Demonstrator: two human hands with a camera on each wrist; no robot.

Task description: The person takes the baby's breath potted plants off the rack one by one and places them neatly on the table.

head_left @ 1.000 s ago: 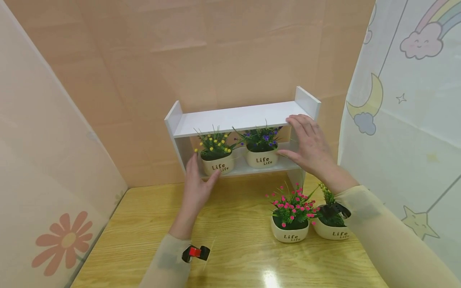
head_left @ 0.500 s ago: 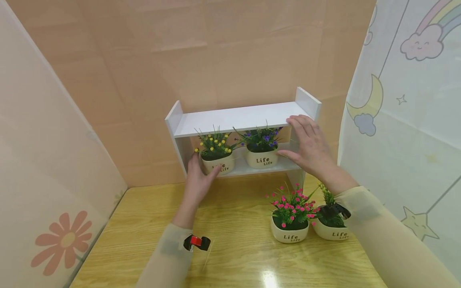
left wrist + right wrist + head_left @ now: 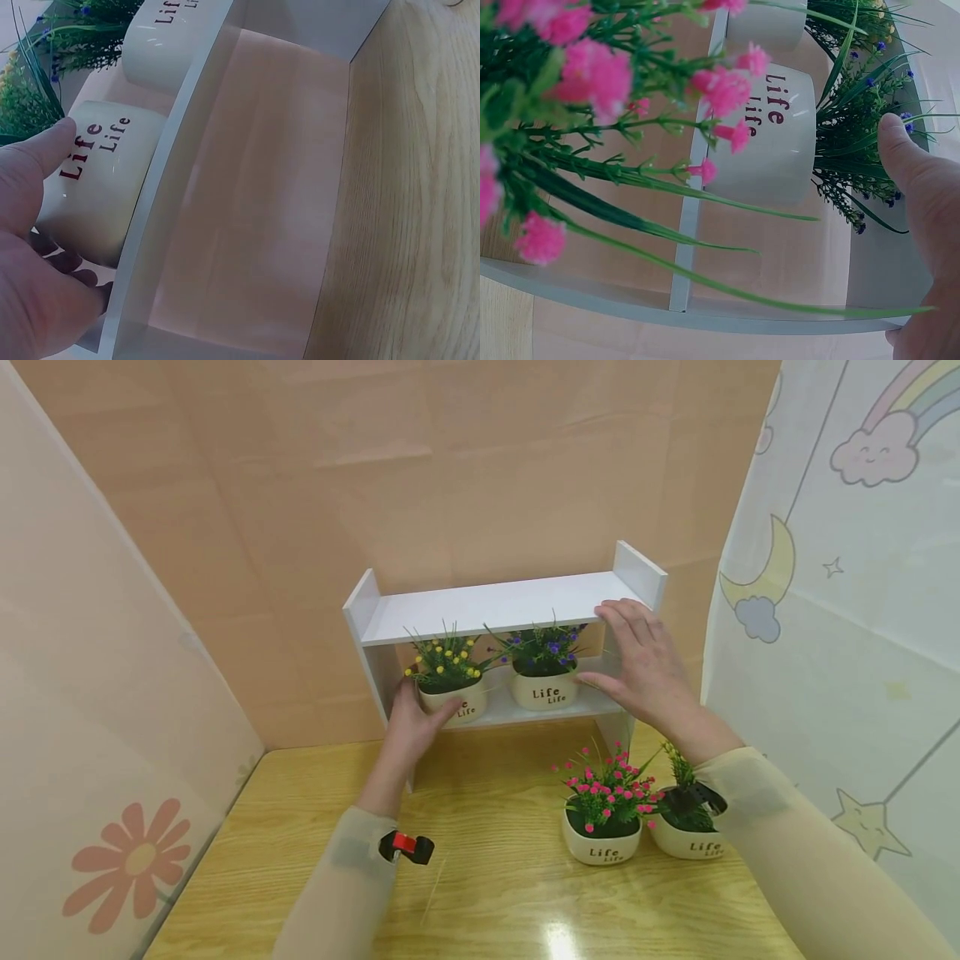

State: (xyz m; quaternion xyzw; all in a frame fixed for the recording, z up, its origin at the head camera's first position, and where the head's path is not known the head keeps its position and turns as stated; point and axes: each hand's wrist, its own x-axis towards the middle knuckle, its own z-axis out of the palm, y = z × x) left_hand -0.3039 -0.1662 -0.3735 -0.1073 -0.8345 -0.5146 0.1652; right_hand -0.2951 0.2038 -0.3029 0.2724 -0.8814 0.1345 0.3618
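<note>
Left hand (image 3: pixel 415 724) has crept further in onto the lower tier of the white shelf (image 3: pixel 495 603) over the last second; thumb now lies across the front of the yellow-flower pot (image 3: pixel 452 697), fingers curled round its left side, so it grips the pot, which has slid slightly back from the front lip. Judgement: the pot is being seated deeper, nearly placed.

Right hand (image 3: pixel 647 670) unchanged: fingers straight, spread against the shelf's right end, fingertips on the top board's edge, holding nothing. The purple-flower pot (image 3: pixel 545 687) sits just right of the yellow one, same tier. On the table in front of the shelf's right end: pink-flower pot (image 3: pixel 602 841), and a green-plant pot (image 3: pixel 692 837) beside it.

Pots: glossy cream ceramic, rounded, printed "Life". Plants: plastic, spiky. Shelf: smooth matt white board. Table (image 3: pixel 495 893): glossy wood grain.
</note>
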